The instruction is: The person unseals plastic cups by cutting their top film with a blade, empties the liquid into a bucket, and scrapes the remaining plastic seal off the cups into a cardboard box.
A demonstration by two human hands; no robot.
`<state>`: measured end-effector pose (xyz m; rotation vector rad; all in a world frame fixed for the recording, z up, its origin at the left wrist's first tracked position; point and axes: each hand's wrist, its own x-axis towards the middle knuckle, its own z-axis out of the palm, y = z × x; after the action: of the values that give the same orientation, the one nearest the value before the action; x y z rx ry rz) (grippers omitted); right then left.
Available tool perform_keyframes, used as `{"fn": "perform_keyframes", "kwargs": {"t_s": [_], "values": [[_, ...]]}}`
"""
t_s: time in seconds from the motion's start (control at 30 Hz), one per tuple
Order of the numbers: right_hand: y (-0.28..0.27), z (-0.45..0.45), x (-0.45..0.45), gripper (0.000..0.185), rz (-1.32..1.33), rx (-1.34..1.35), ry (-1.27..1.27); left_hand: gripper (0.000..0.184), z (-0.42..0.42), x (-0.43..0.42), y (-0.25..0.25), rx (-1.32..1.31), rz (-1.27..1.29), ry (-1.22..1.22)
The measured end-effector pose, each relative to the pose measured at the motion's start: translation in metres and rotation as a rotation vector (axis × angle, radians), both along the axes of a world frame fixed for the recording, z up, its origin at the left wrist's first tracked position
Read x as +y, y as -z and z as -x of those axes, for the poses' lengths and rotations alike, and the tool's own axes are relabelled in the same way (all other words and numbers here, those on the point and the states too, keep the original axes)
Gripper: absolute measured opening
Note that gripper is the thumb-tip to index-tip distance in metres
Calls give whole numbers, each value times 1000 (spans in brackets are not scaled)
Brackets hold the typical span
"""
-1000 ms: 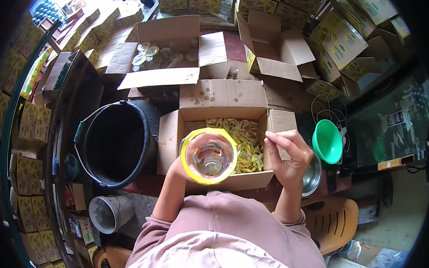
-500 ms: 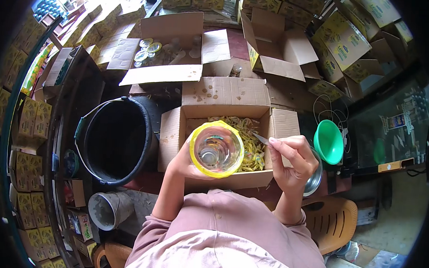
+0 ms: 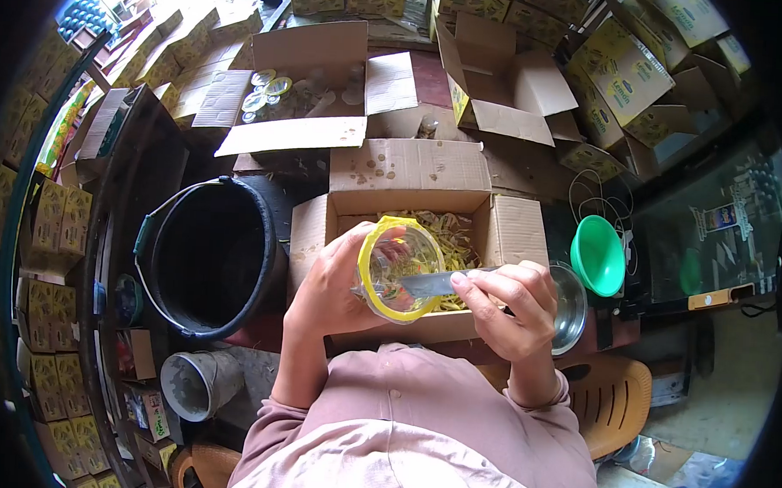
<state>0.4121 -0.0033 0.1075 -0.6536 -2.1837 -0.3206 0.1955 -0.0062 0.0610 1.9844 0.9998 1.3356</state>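
Observation:
My left hand (image 3: pixel 326 285) is wrapped round a clear plastic cup (image 3: pixel 401 255) with a yellow band about its rim, its mouth tilted toward the right. In my right hand (image 3: pixel 515 310) I grip a knife (image 3: pixel 431 285); its flat grey blade reaches across the rim into the cup's mouth. Whether the blade touches the cup's inner wall I cannot tell. Below both hands lies an open cardboard box (image 3: pixel 412 168) holding many yellow strips (image 3: pixel 454 236). A metal bowl (image 3: pixel 571 317) is just right of my right hand, partly hidden by it.
A large black bucket (image 3: pixel 263 269) stands at left, with a smaller grey bucket (image 3: pixel 197 386) below it. A green bowl (image 3: pixel 598 256) sits at right. Behind are an open box (image 3: pixel 308 44) of clear containers and another open box (image 3: pixel 537 85). An orange chair (image 3: pixel 615 402) is at lower right.
The cup has turned from facing up to tilting rightward. My right hand has moved left and down slightly, bringing the knife blade from beside the cup into its mouth.

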Motion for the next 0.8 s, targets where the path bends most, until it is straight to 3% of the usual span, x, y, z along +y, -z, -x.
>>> {"fn": "perform_keyframes", "kwargs": {"t_s": [0.13,0.8], "values": [[4,1,3,23,-20,-20,4,67,-2,-2,2,-13,-89,-56],[10,3,3,21,-107,-11,-14,64,-6,-15,-18,145,2,-134]]}}
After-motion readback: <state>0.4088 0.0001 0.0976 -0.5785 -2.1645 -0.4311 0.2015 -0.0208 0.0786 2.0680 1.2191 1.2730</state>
